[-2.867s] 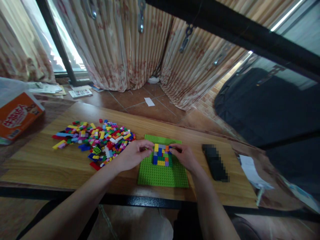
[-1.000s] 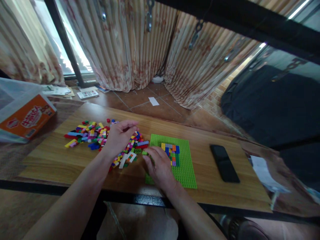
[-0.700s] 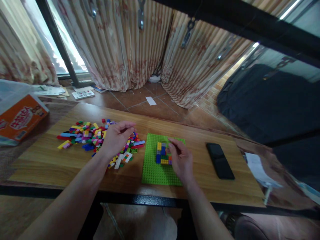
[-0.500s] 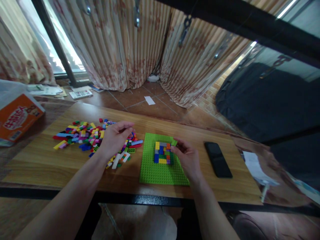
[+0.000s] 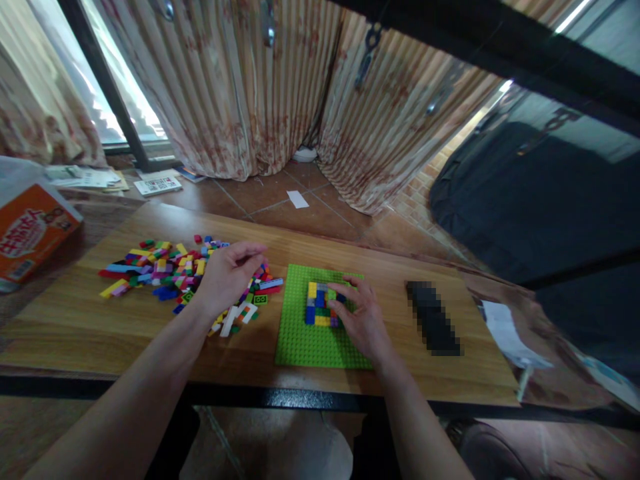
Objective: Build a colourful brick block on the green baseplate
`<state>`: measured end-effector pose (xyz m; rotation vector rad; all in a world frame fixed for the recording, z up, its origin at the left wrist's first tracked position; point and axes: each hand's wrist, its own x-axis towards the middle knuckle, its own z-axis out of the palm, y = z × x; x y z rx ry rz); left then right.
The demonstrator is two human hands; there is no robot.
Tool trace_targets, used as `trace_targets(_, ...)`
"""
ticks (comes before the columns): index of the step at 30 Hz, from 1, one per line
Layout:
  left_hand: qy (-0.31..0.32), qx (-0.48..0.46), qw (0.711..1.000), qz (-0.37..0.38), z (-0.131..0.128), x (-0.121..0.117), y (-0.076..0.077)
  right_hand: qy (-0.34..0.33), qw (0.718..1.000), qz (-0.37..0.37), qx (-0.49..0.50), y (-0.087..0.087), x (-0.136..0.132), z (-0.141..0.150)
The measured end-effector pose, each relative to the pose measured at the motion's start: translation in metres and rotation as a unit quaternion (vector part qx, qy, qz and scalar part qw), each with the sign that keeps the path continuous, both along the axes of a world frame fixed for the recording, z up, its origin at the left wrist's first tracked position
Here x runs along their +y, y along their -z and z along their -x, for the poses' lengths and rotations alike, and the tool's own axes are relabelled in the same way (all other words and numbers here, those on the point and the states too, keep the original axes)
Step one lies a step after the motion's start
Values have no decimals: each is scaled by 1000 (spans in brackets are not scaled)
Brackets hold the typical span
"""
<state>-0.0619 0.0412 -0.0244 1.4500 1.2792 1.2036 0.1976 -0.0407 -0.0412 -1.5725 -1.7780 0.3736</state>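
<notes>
A green baseplate point(image 5: 299, 340) lies on the wooden table point(image 5: 75, 327) in front of me. On its upper middle sits a small flat cluster of yellow, blue, green and orange bricks point(image 5: 316, 308). My right hand point(image 5: 361, 321) lies over the cluster's right side, fingers stretched out and pressing down on the bricks there. My left hand point(image 5: 226, 275) rests on the right end of a loose pile of many-coloured bricks point(image 5: 165, 270), fingers loosely curved and apart; I see nothing held in them.
A dark phone point(image 5: 433, 318) lies right of the baseplate. An orange box point(image 5: 27, 230) stands at the far left. Papers point(image 5: 157, 185) lie on the tiled floor beyond the table, near curtains. A white sheet point(image 5: 505, 327) sits past the table's right end.
My right hand went left to the pile's edge, came back with a small green brick, and now presses flat on the cluster. My left hand moved from the baseplate onto the pile and stayed.
</notes>
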Motion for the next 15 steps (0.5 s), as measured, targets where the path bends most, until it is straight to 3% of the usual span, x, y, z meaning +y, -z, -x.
trace_targets(8,-5,48,998,-25,1,0,-2,-1,997,75,9,11,5,-3)
trace_targets(15,0,106,994,-39,1,-3,-6,0,997,77,16,10,4,-1)
